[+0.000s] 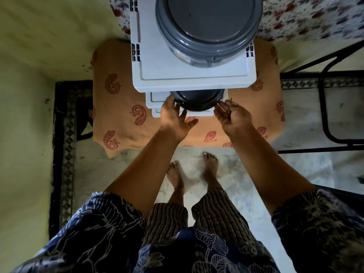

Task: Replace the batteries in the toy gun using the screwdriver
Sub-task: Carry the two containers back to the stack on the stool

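Seemingly early in the job, a person stands barefoot before a white plastic rack (193, 75) set on an orange printed cloth (122, 123); the left hand (175, 119), fingers spread, presses against the left side of a dark round container (198, 100) on a lower shelf; a larger grey lidded container (208, 30) sits on top; the right hand (233, 118), at the container's right side, is curled around a thin dark object that may be the screwdriver, though it is too small to tell; no toy gun or batteries are in view, so the whole swap appears still to be done.
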{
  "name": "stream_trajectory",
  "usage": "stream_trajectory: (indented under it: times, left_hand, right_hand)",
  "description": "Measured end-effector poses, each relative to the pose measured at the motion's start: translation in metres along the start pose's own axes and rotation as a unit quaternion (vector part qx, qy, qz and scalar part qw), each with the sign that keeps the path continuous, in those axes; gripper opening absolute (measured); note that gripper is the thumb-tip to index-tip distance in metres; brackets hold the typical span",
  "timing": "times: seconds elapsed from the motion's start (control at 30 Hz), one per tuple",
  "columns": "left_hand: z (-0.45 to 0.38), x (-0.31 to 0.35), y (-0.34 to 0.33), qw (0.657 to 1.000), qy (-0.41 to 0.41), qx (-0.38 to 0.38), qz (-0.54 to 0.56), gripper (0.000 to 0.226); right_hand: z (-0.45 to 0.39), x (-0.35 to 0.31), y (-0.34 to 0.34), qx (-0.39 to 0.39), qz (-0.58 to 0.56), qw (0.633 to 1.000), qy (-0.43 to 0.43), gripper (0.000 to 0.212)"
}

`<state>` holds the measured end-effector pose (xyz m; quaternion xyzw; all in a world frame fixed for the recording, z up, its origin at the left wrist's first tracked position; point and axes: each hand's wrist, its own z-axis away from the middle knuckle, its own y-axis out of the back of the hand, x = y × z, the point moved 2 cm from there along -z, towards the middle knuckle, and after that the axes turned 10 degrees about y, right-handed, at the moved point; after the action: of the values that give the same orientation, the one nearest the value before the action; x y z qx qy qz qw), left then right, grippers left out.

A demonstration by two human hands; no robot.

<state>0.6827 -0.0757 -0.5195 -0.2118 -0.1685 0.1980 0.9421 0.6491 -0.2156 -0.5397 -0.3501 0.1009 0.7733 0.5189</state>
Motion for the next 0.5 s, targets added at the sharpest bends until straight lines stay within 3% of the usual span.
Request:
stream_trajectory:
  times: [0.1,0.33,0.4,0.5]
  left_hand:
    - [-0.011,0.006,-0.008,1.0,0.022,-0.007,-0.004,0.053]
    - [-0.008,0.012,-0.008,0.998,0.04,0.012,-0.038,0.058]
    - [0.0,0.01,0.001,0.998,0.041,0.032,-0.039,0.062]
    - [0.015,0.007,0.024,0.996,0.013,0.081,-0.025,0.063]
  right_hand:
    - [-0.013,-0.011,-0.009,-0.003,0.011,1.0,0.007,0.035]
    - [-0.016,-0.028,-0.011,-0.018,0.202,0.979,0.015,0.016]
    - [-0.004,-0.029,-0.006,-0.013,0.268,0.962,0.04,0.013]
    - [0.024,-0.022,0.007,-0.053,0.409,0.904,0.115,0.008]
